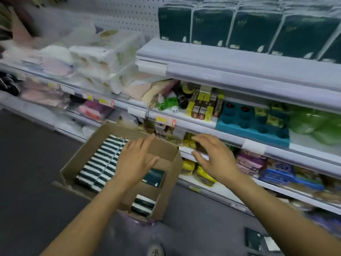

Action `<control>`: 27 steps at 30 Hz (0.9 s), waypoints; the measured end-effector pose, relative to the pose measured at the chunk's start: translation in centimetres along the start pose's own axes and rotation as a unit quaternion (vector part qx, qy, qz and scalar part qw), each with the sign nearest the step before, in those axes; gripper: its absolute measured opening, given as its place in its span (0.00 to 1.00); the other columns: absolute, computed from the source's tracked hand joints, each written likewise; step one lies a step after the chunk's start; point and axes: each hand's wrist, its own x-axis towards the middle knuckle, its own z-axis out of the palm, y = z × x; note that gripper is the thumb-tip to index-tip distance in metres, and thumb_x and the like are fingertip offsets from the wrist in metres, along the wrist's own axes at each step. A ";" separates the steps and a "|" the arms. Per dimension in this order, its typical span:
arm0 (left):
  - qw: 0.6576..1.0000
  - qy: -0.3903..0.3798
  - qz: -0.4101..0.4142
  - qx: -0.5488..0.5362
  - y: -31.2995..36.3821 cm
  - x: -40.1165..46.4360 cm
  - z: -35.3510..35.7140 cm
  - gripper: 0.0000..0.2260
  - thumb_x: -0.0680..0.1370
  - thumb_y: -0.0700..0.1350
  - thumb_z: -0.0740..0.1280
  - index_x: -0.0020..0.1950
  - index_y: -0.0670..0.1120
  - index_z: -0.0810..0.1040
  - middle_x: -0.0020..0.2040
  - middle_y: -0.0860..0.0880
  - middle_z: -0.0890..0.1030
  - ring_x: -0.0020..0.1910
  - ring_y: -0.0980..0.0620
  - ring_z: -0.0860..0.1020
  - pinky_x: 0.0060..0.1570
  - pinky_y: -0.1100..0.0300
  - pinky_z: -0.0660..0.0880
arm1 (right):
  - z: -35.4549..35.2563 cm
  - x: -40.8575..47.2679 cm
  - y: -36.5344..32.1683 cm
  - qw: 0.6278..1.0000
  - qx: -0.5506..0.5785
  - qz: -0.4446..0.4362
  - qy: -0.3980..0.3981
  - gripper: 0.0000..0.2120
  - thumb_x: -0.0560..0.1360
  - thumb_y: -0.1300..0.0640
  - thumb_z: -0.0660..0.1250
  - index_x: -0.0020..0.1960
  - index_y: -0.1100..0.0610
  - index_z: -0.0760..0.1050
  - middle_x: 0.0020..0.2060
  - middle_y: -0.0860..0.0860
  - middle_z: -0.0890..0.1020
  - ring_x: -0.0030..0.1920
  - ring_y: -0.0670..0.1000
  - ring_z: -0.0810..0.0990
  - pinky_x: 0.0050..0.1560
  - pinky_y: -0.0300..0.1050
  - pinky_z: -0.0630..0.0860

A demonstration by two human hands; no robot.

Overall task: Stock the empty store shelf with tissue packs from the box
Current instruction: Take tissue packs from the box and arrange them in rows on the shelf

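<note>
Tissue packs (103,159) fill the box (162,163); both hands, left (135,159) and right (214,159), hover above with fingers released; next, probably grasping packs.

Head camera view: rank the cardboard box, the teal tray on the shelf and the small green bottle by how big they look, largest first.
1. cardboard box, though it sits nearest the camera, which inflates it
2. teal tray
3. green bottle, clearly the smallest
</note>
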 end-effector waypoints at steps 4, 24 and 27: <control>0.994 -0.092 -0.035 -0.045 -6.7 -1.2 4.1 0.32 0.77 0.58 0.66 0.78 0.47 0.63 0.66 0.44 0.75 0.59 0.40 0.77 0.59 0.47 0.74 | 6.5 2.7 -2.0 0.996 0.001 0.012 -0.087 0.17 0.77 0.51 0.66 0.66 0.53 0.75 0.60 0.51 0.79 0.61 0.56 0.75 0.56 0.50 0.74; 0.789 -0.511 -0.145 -0.308 -16.9 -3.5 25.8 0.29 0.75 0.46 0.74 0.74 0.53 0.67 0.70 0.51 0.73 0.65 0.55 0.71 0.62 0.62 0.67 | 33.3 10.2 -1.2 0.895 -0.105 0.036 -0.433 0.18 0.76 0.51 0.64 0.65 0.53 0.71 0.60 0.54 0.75 0.59 0.56 0.73 0.53 0.46 0.72; 0.765 -0.562 -0.109 -0.295 -17.6 -3.5 28.2 0.30 0.75 0.42 0.74 0.75 0.54 0.68 0.75 0.53 0.67 0.72 0.52 0.66 0.66 0.61 0.66 | 36.6 10.5 -0.5 0.885 -0.107 0.079 -0.447 0.24 0.77 0.52 0.66 0.70 0.57 0.65 0.63 0.58 0.72 0.62 0.58 0.71 0.50 0.46 0.68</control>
